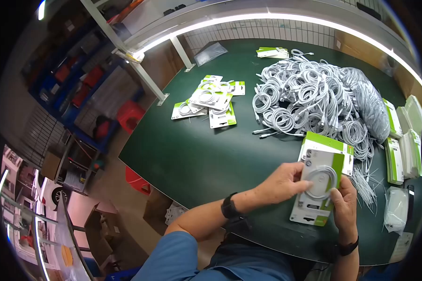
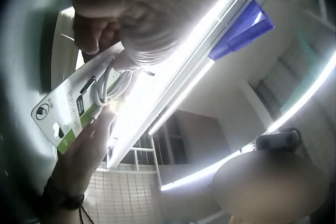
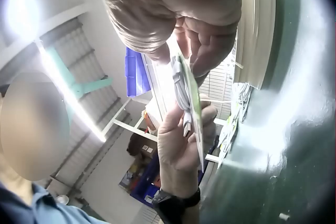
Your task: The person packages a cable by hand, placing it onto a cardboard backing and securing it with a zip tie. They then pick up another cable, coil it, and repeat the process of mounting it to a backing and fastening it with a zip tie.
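A white-and-green packaging card (image 1: pixel 299 213) stands tilted between my two hands over the near right part of the table. A coiled white USB cable (image 1: pixel 334 175) lies against its front face. My left hand (image 1: pixel 286 181) pinches the card's left side, thumb on the coil, fingers partly hidden behind. On the opposite side my right hand (image 1: pixel 345 206) grips the edge, with its thumb at the coil's lower right. In the right wrist view the card (image 3: pixel 198 129) shows edge-on, and a metal plug (image 3: pixel 187 128) hangs beside it. More green-and-white cards (image 1: pixel 323 139) lie just beyond.
A large heap of coiled white cables (image 1: pixel 309 93) covers the back right, beside a plastic bag of cables (image 1: pixel 368 100). Carded cables (image 1: pixel 208 98) lie piled at the left. Card stacks (image 1: pixel 410 152), loose white ties (image 1: pixel 363 187) and a clear packet (image 1: pixel 396 208) line the right side.
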The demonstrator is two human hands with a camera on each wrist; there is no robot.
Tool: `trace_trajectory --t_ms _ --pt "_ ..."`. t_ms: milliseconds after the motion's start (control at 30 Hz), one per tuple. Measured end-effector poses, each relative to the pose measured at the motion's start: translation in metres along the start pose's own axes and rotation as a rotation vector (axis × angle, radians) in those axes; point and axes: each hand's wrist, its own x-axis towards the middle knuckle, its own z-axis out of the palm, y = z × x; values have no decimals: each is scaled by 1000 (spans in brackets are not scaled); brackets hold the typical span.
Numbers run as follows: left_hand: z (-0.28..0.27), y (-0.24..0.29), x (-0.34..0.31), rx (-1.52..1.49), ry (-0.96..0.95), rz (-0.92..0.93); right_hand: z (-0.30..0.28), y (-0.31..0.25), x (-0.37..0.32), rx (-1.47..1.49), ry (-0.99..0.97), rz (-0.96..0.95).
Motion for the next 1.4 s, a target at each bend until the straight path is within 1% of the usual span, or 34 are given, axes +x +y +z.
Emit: trace_trajectory --t_ms 67,100,200,233,300,333,367,433,533,567,633,700,767,800,900,933,1033,1067,1167,1200,1300,1400 --pt "-20 11 -8 -16 51 -49 -1 0 1 -55 36 79" --pt "-35 9 -7 -7 94 -36 -3 1 -1 -81 63 120" --pt "-91 22 -2 -81 345 21 -8 1 1 -146 136 164" --pt "-122 19 2 -136 424 93 -11 2 0 -161 130 183" --pt "-169 52 2 -282 484 194 -14 2 0 -187 105 216" --pt "-208 52 4 -320 546 225 -13 1 0 -199 90 237" --pt "-248 44 4 -347 573 319 -12 1 0 -201 66 256" --pt "-244 63 10 -590 808 263 -11 3 0 -204 12 290" --pt "-247 28 8 -452 737 38 -10 8 0 -242 -6 264" --pt "-243 18 7 -348 653 0 -10 10 0 -258 -12 264" --pt "-210 3 14 -146 488 -72 -10 12 0 -268 -8 263" --pt "-178 -12 32 221 426 -99 -11 14 1 -282 -13 266" --pt "-144 -10 43 890 315 202 -11 16 1 -294 -25 272" --pt "-136 -13 51 1232 300 489 -11 15 2 -298 -26 272" --pt "-128 -12 77 1641 176 641 -12 14 0 -301 -14 270" --pt "-129 -16 83 1723 202 626 -12 13 1 -299 -6 267" --pt "-146 -20 98 1810 220 560 -13 12 -1 -304 5 260" --pt "-150 -22 98 1768 239 547 -13 12 -1 -306 5 256" --pt "-143 -7 85 1510 305 532 -13 10 -1 -304 1 267" --pt "-144 -6 85 1486 375 545 -12 10 -1 -302 -1 263" --pt "-150 4 80 1430 493 511 -12 11 -1 -298 -9 253" --pt "-145 21 70 1270 571 476 -12 11 -1 -302 -10 247"
